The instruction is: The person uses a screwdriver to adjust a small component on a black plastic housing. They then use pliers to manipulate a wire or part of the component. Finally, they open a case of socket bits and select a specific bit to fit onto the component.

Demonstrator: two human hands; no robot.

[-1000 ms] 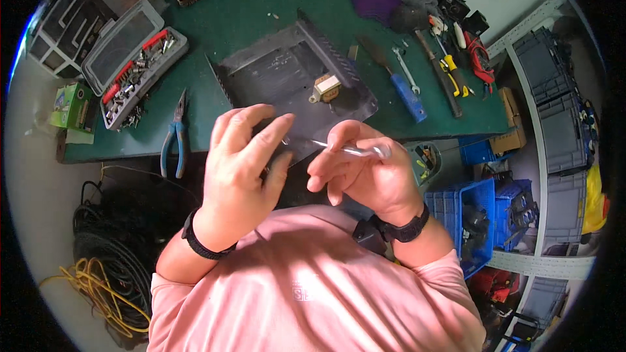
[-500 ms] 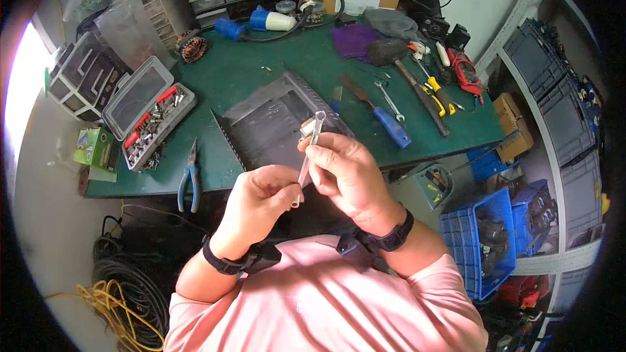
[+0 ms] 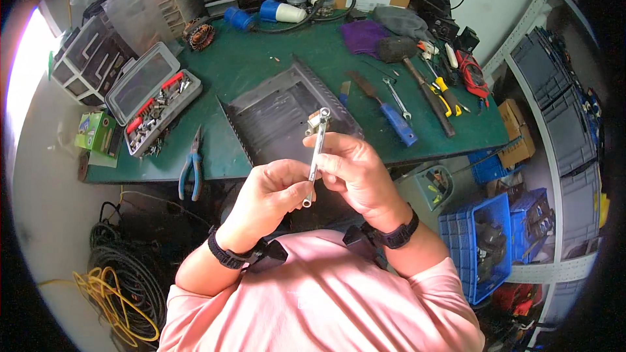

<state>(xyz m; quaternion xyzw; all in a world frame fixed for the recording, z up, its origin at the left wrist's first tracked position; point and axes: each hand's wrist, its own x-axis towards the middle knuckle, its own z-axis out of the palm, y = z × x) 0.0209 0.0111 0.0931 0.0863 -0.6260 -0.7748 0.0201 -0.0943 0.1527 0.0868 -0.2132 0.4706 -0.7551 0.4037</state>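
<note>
A silver double-ended wrench [image 3: 316, 156] stands nearly upright between my hands, its ring end at the top. My left hand [image 3: 272, 189] pinches its lower shank between thumb and fingers. My right hand [image 3: 355, 173] is closed beside it, thumb against the shank. Behind the ring end shows a small metal fitting [image 3: 313, 124], pale with a brownish top, just above my right index fingertip; my fingers partly hide its lower side. Beyond the hands, a black metal tray-like panel [image 3: 270, 114] with slotted edges lies on the green bench [image 3: 261, 58].
Blue-handled pliers [image 3: 192, 169] and an open case of sockets [image 3: 163, 114] lie to the left. A blue-handled scraper [image 3: 398, 124], another wrench [image 3: 396, 98] and a hammer [image 3: 427, 94] lie to the right. Blue crates [image 3: 473, 248] stand below the bench's right end.
The wrench has turned in my fingers, showing more of its length, and its lower end has swung slightly right. My left hand has moved a little right with it. The view has shifted slightly.
</note>
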